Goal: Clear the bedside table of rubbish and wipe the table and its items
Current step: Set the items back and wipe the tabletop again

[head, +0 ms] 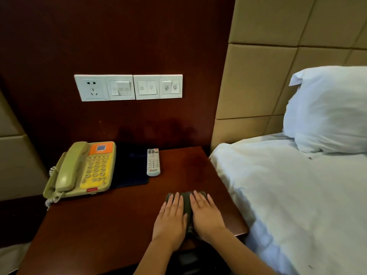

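A dark grey-green cloth [187, 203] lies on the dark red wooden bedside table [111, 221], near its right front part. My left hand [170, 219] and my right hand [205, 215] lie flat side by side on the cloth, fingers straight, pressing it onto the tabletop. At the back left of the table stands a beige telephone [81, 170] with a yellow keypad and an orange label. A dark blue folder [131, 167] lies flat beside it. A white remote control [153, 162] rests at the folder's right edge.
A bed with a white duvet [297, 205] and a white pillow [329, 108] borders the table on the right. A white socket and switch panel [129, 87] is on the dark wall behind. Beige padded panels flank both sides.
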Tool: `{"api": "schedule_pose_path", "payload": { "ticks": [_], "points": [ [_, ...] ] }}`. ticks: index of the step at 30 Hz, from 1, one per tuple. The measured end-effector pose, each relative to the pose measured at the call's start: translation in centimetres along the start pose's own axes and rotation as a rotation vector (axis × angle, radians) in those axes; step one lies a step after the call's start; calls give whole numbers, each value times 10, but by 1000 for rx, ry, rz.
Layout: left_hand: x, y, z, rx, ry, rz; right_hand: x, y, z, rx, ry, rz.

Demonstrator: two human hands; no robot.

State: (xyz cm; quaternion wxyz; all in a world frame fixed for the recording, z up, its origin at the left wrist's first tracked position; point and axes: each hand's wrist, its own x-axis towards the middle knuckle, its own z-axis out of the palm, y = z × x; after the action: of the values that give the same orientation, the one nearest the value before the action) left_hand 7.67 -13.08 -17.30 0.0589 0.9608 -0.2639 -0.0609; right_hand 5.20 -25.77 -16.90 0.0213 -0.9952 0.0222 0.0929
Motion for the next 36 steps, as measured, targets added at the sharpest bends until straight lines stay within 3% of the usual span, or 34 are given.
{"api": "schedule_pose_path", "payload": {
  "ticks": [5, 10, 20, 27, 36],
  "points": [
    [60, 17, 4, 78, 11, -87, 61, 23, -19, 169, -31, 105],
    [132, 18, -4, 108, 19, -130, 126, 50, -30, 187, 54, 123],
    [279, -2, -12, 64, 76, -18, 251, 107, -39, 262, 122, 200],
    [280, 0, -16, 100, 79, 10, 247, 109, -37, 265, 137, 192],
    [207, 27, -11, 52, 20, 17, 162, 102, -22, 154, 73, 176]
  ]
}}
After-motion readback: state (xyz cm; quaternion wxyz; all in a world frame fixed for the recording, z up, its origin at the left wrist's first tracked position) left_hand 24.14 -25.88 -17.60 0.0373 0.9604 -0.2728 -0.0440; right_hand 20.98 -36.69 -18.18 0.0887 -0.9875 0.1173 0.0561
